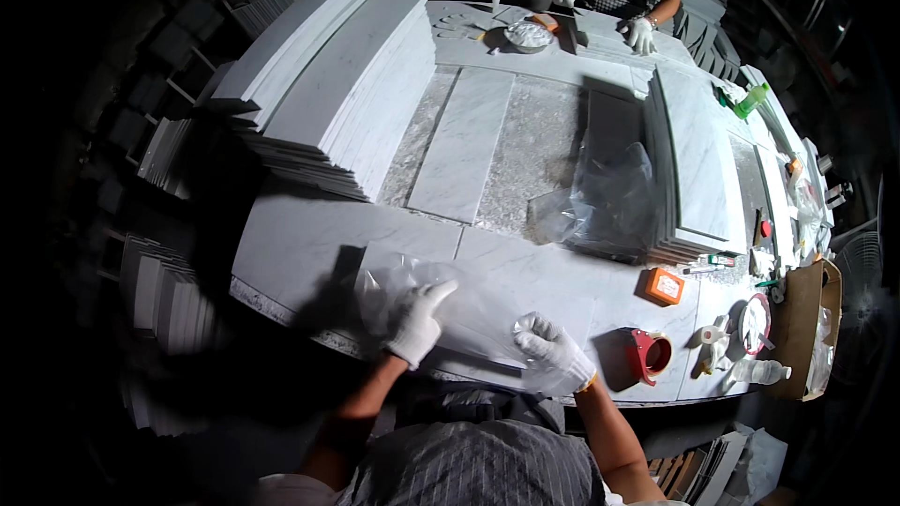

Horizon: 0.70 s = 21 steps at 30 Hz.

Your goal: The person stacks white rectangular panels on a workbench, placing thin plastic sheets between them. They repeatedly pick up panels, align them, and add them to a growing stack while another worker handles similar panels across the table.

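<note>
A clear plastic bag [483, 319] lies spread over the pale marble slabs at the near edge of the table. My left hand [419, 323], in a white knit glove, grips the bag's left part with its fingers pointing up and to the right. At the bag's right end, my gloved right hand [553, 351] has its fingers curled round the plastic. Whether a slab lies inside the bag or only beneath it, I cannot tell. Another crumpled clear plastic bag [609, 201] rests farther off, beside the right stack.
Tall marble slab stacks stand at left [352, 98] and right [698, 155]. Right of my hands are a red tape dispenser [647, 356], an orange box [664, 287], a clear bottle [759, 372] and a cardboard box [804, 323]. Across the table, a gloved person [640, 35] handles slabs.
</note>
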Each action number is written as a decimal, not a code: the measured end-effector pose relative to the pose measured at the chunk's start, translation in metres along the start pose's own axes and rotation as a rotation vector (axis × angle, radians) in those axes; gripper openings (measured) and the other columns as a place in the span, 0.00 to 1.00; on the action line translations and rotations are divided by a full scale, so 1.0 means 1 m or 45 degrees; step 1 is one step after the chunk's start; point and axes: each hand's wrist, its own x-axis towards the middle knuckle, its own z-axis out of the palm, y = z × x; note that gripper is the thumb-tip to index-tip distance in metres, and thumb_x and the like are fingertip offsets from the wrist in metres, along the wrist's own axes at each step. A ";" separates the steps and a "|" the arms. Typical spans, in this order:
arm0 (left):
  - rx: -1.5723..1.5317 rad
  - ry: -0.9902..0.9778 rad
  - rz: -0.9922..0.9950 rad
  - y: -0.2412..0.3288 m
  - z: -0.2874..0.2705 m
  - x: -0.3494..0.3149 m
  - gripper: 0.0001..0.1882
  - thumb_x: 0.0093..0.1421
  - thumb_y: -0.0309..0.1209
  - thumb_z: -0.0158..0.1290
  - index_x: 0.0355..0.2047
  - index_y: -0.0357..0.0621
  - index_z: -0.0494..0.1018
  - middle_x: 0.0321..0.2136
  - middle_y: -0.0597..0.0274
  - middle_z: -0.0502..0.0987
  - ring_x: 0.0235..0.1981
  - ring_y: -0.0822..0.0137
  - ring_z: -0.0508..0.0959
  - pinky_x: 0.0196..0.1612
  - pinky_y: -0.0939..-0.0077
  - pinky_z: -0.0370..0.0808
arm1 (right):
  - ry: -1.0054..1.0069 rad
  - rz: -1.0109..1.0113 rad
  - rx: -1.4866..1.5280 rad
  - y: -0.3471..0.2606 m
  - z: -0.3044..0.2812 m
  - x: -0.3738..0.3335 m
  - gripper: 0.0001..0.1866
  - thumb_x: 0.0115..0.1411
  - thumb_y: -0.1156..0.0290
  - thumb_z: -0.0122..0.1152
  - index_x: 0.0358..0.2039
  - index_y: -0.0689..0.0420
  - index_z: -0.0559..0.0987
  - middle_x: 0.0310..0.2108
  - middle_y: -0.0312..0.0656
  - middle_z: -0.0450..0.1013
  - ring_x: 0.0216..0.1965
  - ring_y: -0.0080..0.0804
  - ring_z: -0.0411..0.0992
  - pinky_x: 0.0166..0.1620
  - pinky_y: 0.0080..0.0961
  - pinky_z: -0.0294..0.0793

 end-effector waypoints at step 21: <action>-0.833 -0.222 -0.065 0.087 0.050 0.014 0.23 0.59 0.25 0.57 0.55 0.37 0.68 0.48 0.52 0.76 0.46 0.63 0.79 0.49 0.72 0.77 | 1.818 -1.151 -1.050 -0.049 -0.189 0.036 0.23 0.57 0.82 0.53 0.55 0.61 0.72 0.51 0.54 0.69 0.51 0.45 0.71 0.56 0.31 0.70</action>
